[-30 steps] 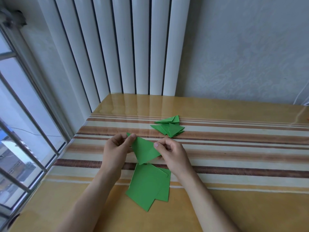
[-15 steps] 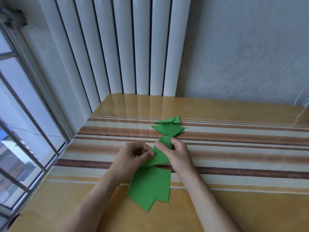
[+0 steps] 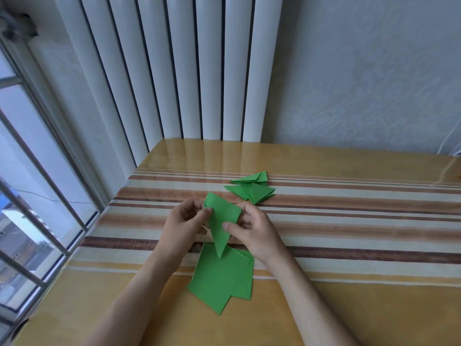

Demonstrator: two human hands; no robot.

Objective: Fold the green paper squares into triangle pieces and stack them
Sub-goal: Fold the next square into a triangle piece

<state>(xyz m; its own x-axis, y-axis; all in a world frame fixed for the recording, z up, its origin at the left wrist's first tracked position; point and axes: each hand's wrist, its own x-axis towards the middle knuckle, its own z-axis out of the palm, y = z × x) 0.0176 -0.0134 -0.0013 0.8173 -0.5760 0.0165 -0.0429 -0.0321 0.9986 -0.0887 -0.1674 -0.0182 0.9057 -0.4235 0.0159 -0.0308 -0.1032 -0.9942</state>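
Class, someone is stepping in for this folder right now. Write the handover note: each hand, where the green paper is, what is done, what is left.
Left hand and right hand both pinch one half-folded green piece above the table.
Flat green squares lie near the person, under the hands.
Done: a pile of folded triangles lies farther back.
Left: finish this piece, add it to the pile, then fold the remaining squares.

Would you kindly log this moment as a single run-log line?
phase: folding | left hand + right hand: pinch folded green piece | unfolded squares: nearer on table | finished triangles: farther pile
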